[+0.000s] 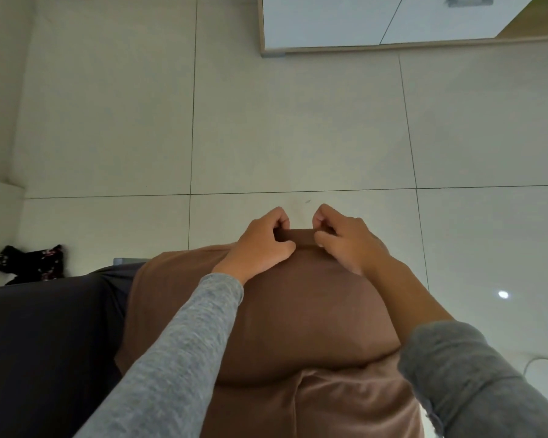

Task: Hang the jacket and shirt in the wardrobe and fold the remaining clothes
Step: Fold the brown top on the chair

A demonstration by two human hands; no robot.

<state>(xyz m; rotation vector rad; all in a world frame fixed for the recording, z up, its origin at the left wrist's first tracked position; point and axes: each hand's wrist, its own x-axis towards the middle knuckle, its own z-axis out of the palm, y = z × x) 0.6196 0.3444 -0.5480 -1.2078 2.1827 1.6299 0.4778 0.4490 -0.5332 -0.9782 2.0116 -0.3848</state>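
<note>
Our left hand (261, 240) and right hand (345, 240) both pinch the far edge of the brown garment (298, 311) lying below us. It looks soft and light; we hold it at this edge.

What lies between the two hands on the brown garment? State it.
In the head view, a short taut strip of the brown garment spans the gap, pinched by the left hand and right hand; beyond it, bare floor tiles.
</note>
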